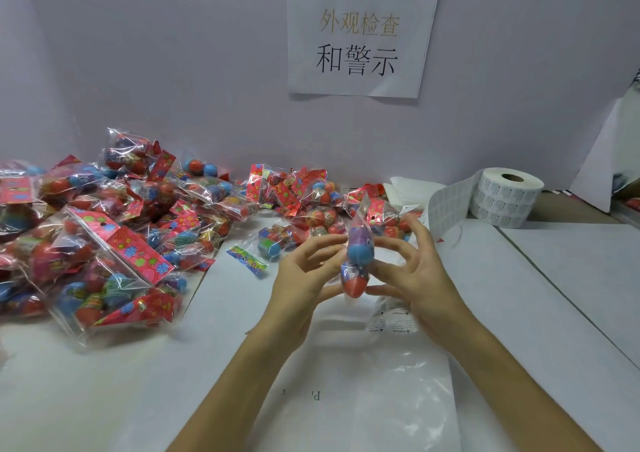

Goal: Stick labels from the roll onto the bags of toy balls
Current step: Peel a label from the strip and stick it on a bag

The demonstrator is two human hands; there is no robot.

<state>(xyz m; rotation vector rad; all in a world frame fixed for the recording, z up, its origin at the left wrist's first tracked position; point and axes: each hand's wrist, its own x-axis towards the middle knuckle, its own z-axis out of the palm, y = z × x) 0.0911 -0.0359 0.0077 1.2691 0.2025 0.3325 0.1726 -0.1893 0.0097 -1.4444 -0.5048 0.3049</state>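
A clear bag of toy balls (358, 256) stands edge-on above the white table, a purple, a blue and a red ball showing through it. My left hand (304, 278) holds its left side between thumb and fingertips. My right hand (412, 271) holds its right side the same way, fingers spread. The label roll (505, 198) sits at the back right, with a loose strip of labels (446, 205) trailing toward the hands. Just below my right hand lies a short piece of labels (391, 316).
A big pile of bagged balls (114, 237) covers the left of the table, and a smaller heap (311, 202) lies behind the hands. A clear plastic sheet (388, 392) lies in front. A paper sign (360, 32) hangs on the back wall.
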